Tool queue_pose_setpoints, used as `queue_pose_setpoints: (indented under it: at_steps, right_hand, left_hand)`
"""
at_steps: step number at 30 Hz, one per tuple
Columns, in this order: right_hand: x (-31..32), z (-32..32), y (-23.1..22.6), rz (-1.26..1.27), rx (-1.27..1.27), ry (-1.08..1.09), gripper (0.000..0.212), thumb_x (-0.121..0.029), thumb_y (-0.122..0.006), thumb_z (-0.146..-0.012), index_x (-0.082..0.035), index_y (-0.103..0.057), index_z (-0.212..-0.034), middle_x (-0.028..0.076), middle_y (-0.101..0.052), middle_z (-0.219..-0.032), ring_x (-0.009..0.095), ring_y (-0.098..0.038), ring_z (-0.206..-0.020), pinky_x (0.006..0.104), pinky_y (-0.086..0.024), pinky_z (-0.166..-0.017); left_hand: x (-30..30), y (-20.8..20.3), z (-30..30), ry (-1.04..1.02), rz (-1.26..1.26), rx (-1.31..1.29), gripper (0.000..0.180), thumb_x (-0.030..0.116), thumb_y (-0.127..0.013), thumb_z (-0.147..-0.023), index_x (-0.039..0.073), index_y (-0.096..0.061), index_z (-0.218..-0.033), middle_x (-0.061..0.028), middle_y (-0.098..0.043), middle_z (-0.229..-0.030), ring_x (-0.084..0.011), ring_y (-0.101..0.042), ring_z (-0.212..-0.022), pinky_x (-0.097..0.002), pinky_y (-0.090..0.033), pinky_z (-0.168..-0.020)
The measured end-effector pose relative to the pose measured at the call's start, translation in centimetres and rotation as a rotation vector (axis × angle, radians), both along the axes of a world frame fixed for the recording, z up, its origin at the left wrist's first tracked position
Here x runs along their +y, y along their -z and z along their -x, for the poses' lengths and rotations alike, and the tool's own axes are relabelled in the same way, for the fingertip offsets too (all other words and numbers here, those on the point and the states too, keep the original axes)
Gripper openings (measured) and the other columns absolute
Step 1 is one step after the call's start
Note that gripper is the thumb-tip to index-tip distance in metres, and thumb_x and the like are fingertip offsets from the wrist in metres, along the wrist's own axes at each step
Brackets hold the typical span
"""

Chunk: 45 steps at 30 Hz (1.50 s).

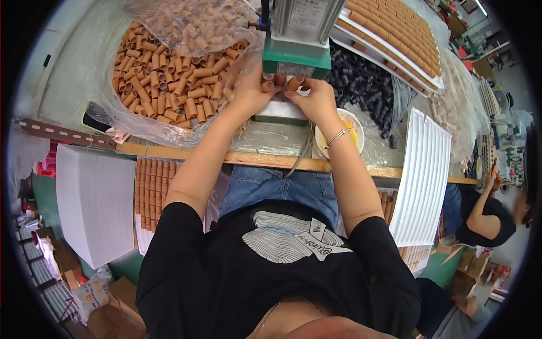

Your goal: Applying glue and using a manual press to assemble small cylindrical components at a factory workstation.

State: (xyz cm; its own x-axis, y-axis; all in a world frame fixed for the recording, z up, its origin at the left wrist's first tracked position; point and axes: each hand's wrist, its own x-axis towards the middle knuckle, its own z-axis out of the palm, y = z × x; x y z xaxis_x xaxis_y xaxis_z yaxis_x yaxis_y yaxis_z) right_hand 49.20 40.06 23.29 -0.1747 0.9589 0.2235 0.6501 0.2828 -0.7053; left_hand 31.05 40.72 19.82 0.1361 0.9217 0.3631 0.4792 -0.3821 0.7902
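Note:
Under the green head of a bench press (pixel 296 56), both my hands are close together. My left hand (pixel 251 95) is closed, its fingertips around a short brown tube (pixel 267 86). Opposite it, my right hand (pixel 317 103) pinches another brown tube (pixel 294 83) between thumb and fingers. A further brown piece shows between them, partly hidden by my fingers and the press head. Below my hands lies the pale block of the press base (pixel 280 111). A white bowl (pixel 341 142) with something yellow in it sits under my right wrist.
Loose brown tubes (pixel 164 79) fill a clear plastic bag at the left. Black fittings (pixel 364 85) are heaped right of the press. Trays of brown tubes (pixel 395 34) stand at the back right. White ribbed trays (pixel 420 181) lean right; a co-worker (pixel 485 217) is beyond.

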Motion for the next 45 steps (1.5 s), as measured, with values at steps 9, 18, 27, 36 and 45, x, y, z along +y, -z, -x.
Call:
queue_pose_setpoints:
  at_steps: [9, 18, 27, 36, 45]
  right_hand:
    - [-2.3, -0.1, 0.8, -0.294, -0.142, 0.034, 0.05, -0.024, -0.081, -0.064, -0.003, -0.063, -0.106, 0.017, -0.059, -0.101, 0.034, -0.056, -0.093, 0.0401, -0.048, -0.079]
    - [-10.3, -2.3, -4.0, 0.439, 0.583, -0.484, 0.026, -0.005, -0.066, -0.085, 0.002, -0.062, -0.11, -0.007, -0.051, -0.079, 0.0, -0.043, -0.065, 0.0147, -0.035, -0.057]
    - [-13.1, -1.6, -1.9, 0.307, 0.467, -0.441, 0.021, -0.01, -0.071, -0.081, -0.001, -0.065, -0.099, -0.003, -0.052, -0.074, 0.003, -0.039, -0.055, 0.0184, -0.034, -0.051]
    - [-15.4, 1.1, -0.8, 0.421, 0.499, -0.332, 0.017, -0.006, -0.065, -0.087, 0.001, -0.062, -0.102, -0.002, -0.06, -0.074, 0.001, -0.049, -0.054, 0.015, -0.038, -0.047]
    - [-16.7, 3.7, -1.7, 0.379, 0.376, -0.946, 0.022, -0.013, -0.074, -0.077, -0.001, -0.065, -0.092, 0.001, -0.048, -0.073, 0.009, -0.043, -0.064, 0.0215, -0.032, -0.056]
  left_hand:
    - [-5.4, -0.9, 3.4, 0.004, 0.012, -0.156, 0.043, 0.017, -0.076, -0.074, 0.008, -0.046, -0.103, -0.0066, -0.053, -0.096, -0.0229, -0.052, -0.094, -0.0347, -0.043, -0.084]
    - [-12.1, -3.9, 1.7, 0.498, 0.251, -0.407, 0.036, 0.009, -0.075, -0.078, 0.008, -0.048, -0.102, 0.0023, -0.051, -0.093, -0.0064, -0.05, -0.086, -0.0205, -0.042, -0.074]
    - [-16.6, -1.8, 1.3, 0.42, 0.448, -0.55, 0.038, 0.013, -0.079, -0.076, 0.008, -0.048, -0.099, 0.0025, -0.051, -0.09, -0.0065, -0.049, -0.085, -0.0228, -0.042, -0.074]
    - [-20.5, -0.9, 1.2, 0.059, 0.222, -0.359, 0.039, 0.007, -0.078, -0.074, 0.005, -0.047, -0.099, -0.0016, -0.056, -0.086, -0.0085, -0.053, -0.078, -0.027, -0.046, -0.068]
    - [-26.4, 1.6, 4.2, 0.455, 0.471, -0.97, 0.037, 0.012, -0.075, -0.079, 0.005, -0.047, -0.101, -0.0074, -0.059, -0.093, -0.0162, -0.06, -0.086, -0.0267, -0.048, -0.064]
